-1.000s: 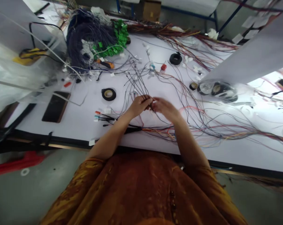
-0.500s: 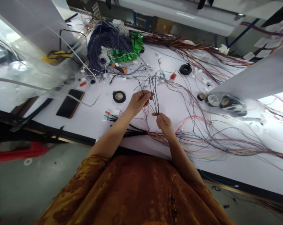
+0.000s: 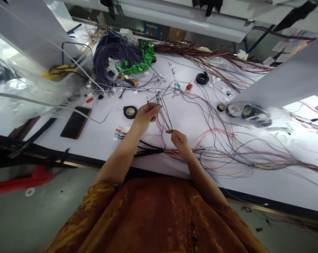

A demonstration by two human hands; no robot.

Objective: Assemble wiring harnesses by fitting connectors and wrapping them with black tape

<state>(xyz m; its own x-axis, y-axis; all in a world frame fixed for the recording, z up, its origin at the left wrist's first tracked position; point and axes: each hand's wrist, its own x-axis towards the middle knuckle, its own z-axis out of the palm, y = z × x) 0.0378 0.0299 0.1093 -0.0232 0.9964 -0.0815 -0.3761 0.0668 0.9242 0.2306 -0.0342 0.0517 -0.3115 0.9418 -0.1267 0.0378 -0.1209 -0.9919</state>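
A bunch of thin dark wires (image 3: 162, 111) runs between my two hands, fanning upward with loose ends above them. My left hand (image 3: 145, 117) grips the wires at mid-length with its fingers closed. My right hand (image 3: 179, 141) pinches the lower end of the bunch, close to the thick black wire bundle (image 3: 148, 149) lying beneath it. A black tape roll (image 3: 130, 112) lies to the left of my left hand, apart from it. Small coloured wire terminals (image 3: 118, 134) sit near my left wrist.
Loose multicoloured wires (image 3: 243, 154) spread across the white worktable (image 3: 198, 121) to the right. Navy wire coils (image 3: 114, 58), green connectors (image 3: 145, 58) and an orange-handled screwdriver (image 3: 131, 82) lie at the back. A phone (image 3: 75, 122) lies at left, beside a clear plastic sheet (image 3: 22, 88).
My hands have moved apart from their close position a second ago. The dark wires now stretch between them, with my right hand lower and my left hand further left.
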